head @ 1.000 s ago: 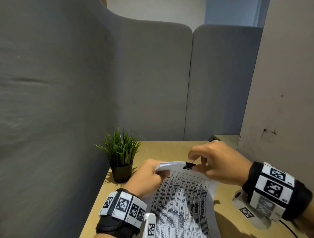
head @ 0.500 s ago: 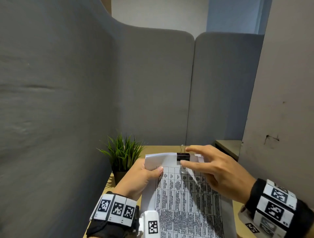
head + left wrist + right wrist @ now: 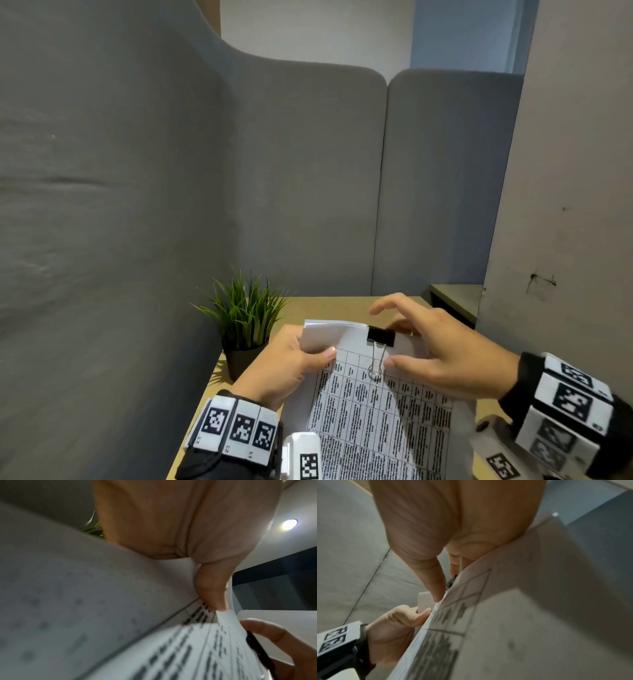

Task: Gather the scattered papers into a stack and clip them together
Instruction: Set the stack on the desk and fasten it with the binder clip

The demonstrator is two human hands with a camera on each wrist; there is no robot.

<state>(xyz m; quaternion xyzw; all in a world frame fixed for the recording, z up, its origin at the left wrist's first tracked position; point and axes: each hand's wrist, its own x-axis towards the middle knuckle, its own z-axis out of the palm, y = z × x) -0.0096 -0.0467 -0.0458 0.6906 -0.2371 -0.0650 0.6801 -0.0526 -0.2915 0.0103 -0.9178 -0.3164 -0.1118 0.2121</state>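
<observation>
Fingers (image 3: 310, 354) of the left hand (image 3: 281, 365) pinch the top-left corner of the paper stack (image 3: 376, 411): thumb on the printed face, the rest curled behind the sheets. Left wrist view confirms it, thumb tip pressed onto the top sheet (image 3: 120, 615) near its edge. Right hand (image 3: 442, 353) sits at the stack's top-right, fingers spread and mostly straight; thumb lies on the page just right of the clip's wire handle, index lifted above the top edge, other fingers behind the paper. Whether those rear fingers touch the sheets or the clip, cannot tell. Right wrist view shows the thumb tip at the paper edge (image 3: 453, 615), with a sliver of black clip just past it.

Black binder clip (image 3: 381, 336) is clamped over the stack's top edge, near the middle, front wire handle folded flat down on the printed table. Stack is held tilted up off the wooden bench (image 3: 329, 308), lower end running out of frame toward the person.

Around: small potted grass plant (image 3: 245, 320) on the bench, just left of the left hand, close to the grey padded partition (image 3: 137, 205). Second partition panel behind, wall on the right. Both wrists wear bands with black-and-white marker tags (image 3: 239, 431).
</observation>
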